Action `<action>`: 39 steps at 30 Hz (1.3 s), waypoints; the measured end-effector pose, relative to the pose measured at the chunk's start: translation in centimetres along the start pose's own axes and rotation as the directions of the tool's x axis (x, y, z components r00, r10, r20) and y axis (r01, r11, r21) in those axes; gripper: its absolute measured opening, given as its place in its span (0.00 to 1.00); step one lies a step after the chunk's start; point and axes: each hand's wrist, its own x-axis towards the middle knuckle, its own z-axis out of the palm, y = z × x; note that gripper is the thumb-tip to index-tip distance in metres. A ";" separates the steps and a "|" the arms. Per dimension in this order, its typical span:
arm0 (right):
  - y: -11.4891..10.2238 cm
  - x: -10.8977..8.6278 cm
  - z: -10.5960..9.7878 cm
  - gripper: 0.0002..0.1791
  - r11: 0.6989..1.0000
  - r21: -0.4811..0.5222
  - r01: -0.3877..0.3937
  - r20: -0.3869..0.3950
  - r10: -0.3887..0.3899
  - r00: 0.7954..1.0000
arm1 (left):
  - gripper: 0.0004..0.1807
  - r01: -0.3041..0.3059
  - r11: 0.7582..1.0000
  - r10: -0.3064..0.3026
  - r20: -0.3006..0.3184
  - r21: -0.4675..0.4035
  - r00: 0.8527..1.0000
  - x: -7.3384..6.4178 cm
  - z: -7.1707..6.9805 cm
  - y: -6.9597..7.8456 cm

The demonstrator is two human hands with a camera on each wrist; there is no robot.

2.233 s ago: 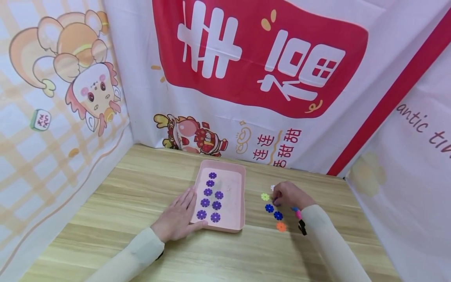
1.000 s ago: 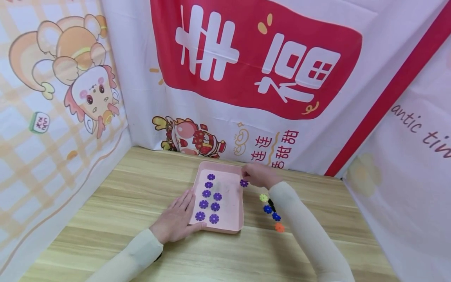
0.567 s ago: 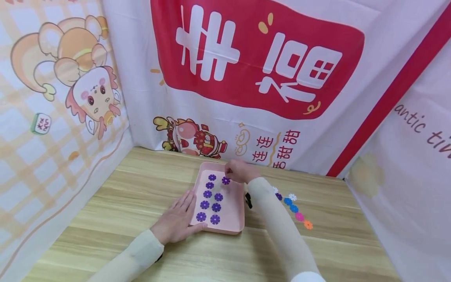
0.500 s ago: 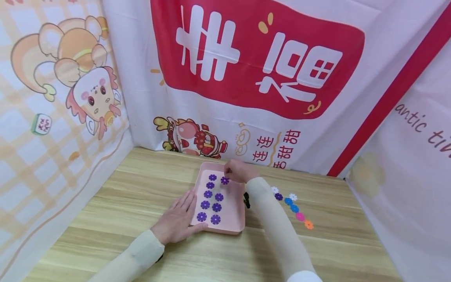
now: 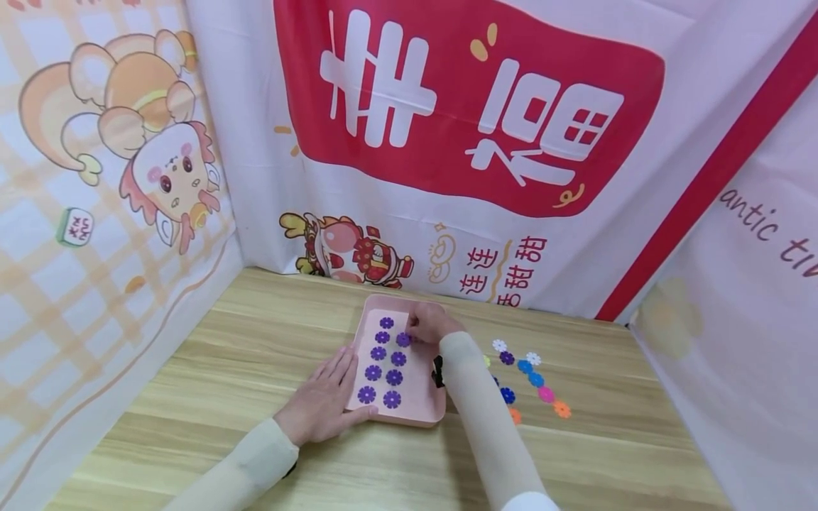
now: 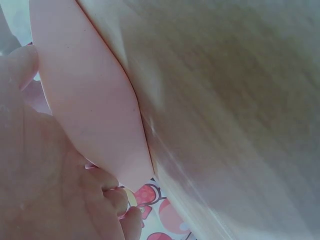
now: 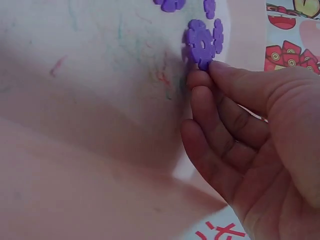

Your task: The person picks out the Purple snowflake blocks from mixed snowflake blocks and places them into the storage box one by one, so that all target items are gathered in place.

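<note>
My right hand (image 5: 431, 323) pinches a purple snowflake disc (image 7: 201, 44) by its edge between thumb and forefinger, inside the pink tray (image 5: 409, 414) near its far right. In the head view this disc (image 5: 403, 339) lines up at the far end of the right column of purple discs (image 5: 394, 377). A left column of purple discs (image 5: 373, 372) runs beside it on the tray floor. With fingers spread, my left hand (image 5: 319, 397) rests against the tray's left side and near corner; the left wrist view shows it along the pink tray wall (image 6: 90, 95).
Right of the tray, loose discs lie on the wooden table (image 5: 613, 454): white (image 5: 499, 345), dark purple (image 5: 507, 358), light blue (image 5: 535, 380), pink (image 5: 546, 394), orange (image 5: 562, 409) and dark blue (image 5: 508, 394). My right sleeve (image 5: 482, 419) partly covers some. A printed curtain (image 5: 422, 191) stands behind.
My right hand has carried a purple disc from the loose discs on the right into the tray, then lowered it nearer the right column. My left hand has stayed on the tray.
</note>
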 end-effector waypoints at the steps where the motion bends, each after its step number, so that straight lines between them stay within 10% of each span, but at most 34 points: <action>1: 0.1 0.0 0.1 0.08 1.000 0.008 -0.005 -0.001 0.005 1.000 | 0.58 -0.002 1.000 0.002 -0.001 0.001 1.000 0.0 0.0 0.1; 20: 2.2 -3.0 -4.4 0.08 0.995 0.012 0.099 -0.025 -0.098 0.995 | 0.58 0.006 1.000 -0.006 -0.009 0.005 1.000 -0.3 -0.1 0.1; 29: 7.2 -6.6 -6.7 0.08 0.975 -0.081 0.205 -0.051 -0.210 0.976 | 0.58 0.010 1.000 -0.010 0.005 -0.011 1.000 -0.1 -0.1 0.3; 39: 13.8 -10.8 -6.5 0.09 0.985 -0.144 0.094 -0.033 -0.100 0.994 | 0.58 0.018 1.000 -0.017 0.013 -0.014 1.000 -0.1 -0.3 0.3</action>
